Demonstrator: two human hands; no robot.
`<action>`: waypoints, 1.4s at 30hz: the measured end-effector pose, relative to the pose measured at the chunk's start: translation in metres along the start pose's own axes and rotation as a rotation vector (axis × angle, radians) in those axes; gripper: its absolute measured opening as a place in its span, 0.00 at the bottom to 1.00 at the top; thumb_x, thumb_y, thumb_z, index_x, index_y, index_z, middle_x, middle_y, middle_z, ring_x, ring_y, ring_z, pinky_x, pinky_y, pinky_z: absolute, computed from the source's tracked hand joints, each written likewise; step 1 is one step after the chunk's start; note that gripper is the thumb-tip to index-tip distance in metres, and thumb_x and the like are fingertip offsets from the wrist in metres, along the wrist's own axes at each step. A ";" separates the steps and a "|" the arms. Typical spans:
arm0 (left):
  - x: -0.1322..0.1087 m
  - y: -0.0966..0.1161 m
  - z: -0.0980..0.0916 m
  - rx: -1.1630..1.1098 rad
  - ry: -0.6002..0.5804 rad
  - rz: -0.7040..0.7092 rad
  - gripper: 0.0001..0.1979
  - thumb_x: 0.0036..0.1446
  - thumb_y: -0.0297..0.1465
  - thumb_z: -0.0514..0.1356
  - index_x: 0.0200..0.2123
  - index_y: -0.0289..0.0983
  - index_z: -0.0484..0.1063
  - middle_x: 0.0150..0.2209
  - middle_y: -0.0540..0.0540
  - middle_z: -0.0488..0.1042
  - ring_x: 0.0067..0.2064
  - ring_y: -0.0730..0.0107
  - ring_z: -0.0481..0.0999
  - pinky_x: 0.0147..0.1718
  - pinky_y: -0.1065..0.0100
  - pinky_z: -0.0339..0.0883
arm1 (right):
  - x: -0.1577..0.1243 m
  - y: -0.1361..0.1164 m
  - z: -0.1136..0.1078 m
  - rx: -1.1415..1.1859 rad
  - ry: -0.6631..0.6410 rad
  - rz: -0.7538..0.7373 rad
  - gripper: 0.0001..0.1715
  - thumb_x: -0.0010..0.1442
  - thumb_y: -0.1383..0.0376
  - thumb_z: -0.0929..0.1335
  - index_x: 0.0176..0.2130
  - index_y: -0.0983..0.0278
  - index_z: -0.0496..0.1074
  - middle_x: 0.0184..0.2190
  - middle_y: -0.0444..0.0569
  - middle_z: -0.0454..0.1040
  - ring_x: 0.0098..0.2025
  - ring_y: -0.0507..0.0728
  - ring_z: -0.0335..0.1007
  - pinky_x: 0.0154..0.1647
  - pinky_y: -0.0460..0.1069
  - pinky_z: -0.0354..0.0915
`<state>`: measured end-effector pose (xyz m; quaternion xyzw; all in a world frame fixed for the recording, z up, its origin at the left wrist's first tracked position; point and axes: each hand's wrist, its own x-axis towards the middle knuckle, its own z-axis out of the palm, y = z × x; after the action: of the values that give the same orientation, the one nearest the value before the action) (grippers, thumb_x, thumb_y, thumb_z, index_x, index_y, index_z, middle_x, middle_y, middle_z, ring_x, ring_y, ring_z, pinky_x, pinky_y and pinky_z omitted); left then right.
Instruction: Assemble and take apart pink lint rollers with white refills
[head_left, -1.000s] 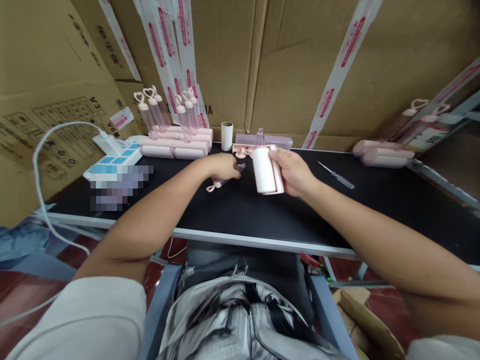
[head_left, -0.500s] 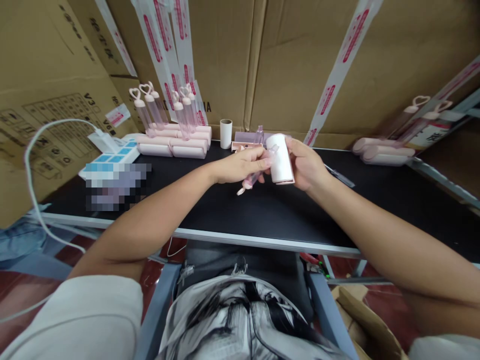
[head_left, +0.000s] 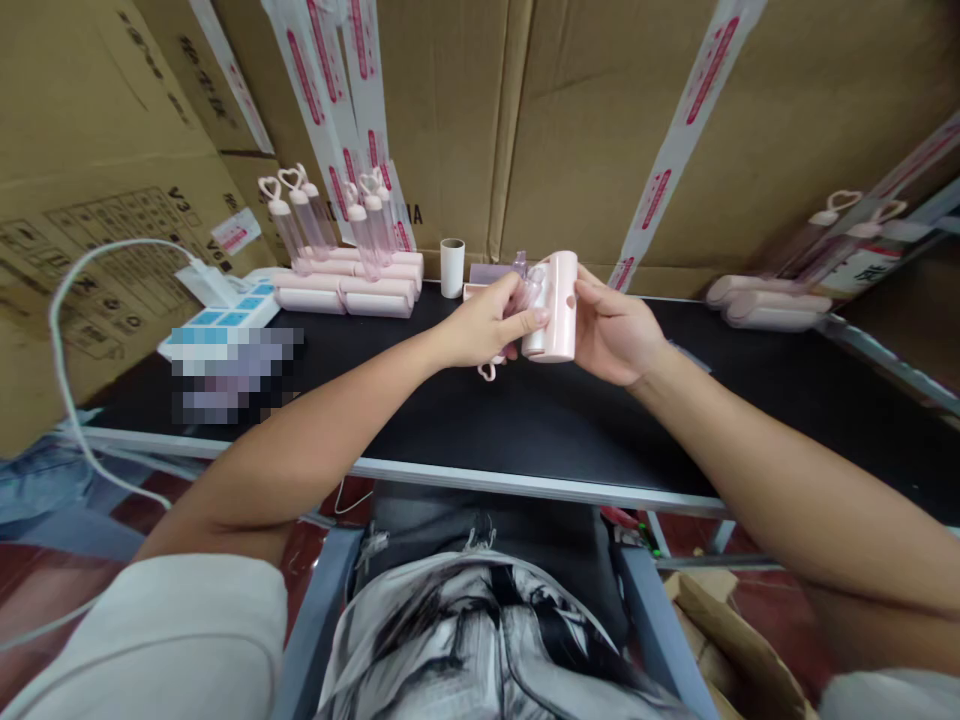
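Over black tabletop [head_left: 480,430], pink roller [head_left: 563,315], cardboard behind [head_left: 442,130]

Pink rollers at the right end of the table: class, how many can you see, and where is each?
2: the front roller, and the rear roller partly hidden behind it. More could be hidden farther back.

Right now I've got the roller [head_left: 560,320] between left hand [head_left: 486,325] and right hand [head_left: 619,330] above the table [head_left: 480,430], tube [head_left: 452,272] behind, finished rollers [head_left: 380,292] left, power strip [head_left: 253,304] farther left, cardboard [head_left: 600,120] backing everything.
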<state>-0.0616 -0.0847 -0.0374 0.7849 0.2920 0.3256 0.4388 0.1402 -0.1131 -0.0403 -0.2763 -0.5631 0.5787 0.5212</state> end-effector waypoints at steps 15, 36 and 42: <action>-0.007 0.008 -0.009 0.432 -0.032 0.334 0.29 0.76 0.54 0.52 0.57 0.35 0.72 0.42 0.44 0.79 0.41 0.65 0.76 0.45 0.65 0.67 | 0.004 0.000 -0.027 -0.178 0.206 -0.208 0.41 0.49 0.40 0.83 0.53 0.50 0.72 0.34 0.42 0.79 0.35 0.62 0.82 0.38 0.59 0.83; -0.013 0.030 -0.008 0.180 -0.232 -0.143 0.19 0.79 0.40 0.50 0.34 0.37 0.65 0.29 0.51 0.66 0.22 0.79 0.68 0.16 0.77 0.65 | 0.008 0.013 -0.045 -0.639 0.148 -0.477 0.48 0.57 0.31 0.75 0.66 0.50 0.68 0.51 0.51 0.79 0.50 0.69 0.82 0.47 0.66 0.83; -0.015 0.030 -0.011 0.137 -0.275 -0.161 0.18 0.80 0.43 0.48 0.38 0.39 0.65 0.28 0.52 0.70 0.20 0.78 0.70 0.15 0.77 0.66 | 0.006 0.011 -0.043 -0.638 0.126 -0.480 0.48 0.57 0.32 0.77 0.65 0.50 0.69 0.49 0.50 0.79 0.47 0.67 0.82 0.47 0.65 0.82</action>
<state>-0.0740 -0.1039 -0.0106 0.8244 0.3124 0.1582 0.4446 0.1746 -0.0901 -0.0583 -0.3197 -0.7298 0.2187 0.5633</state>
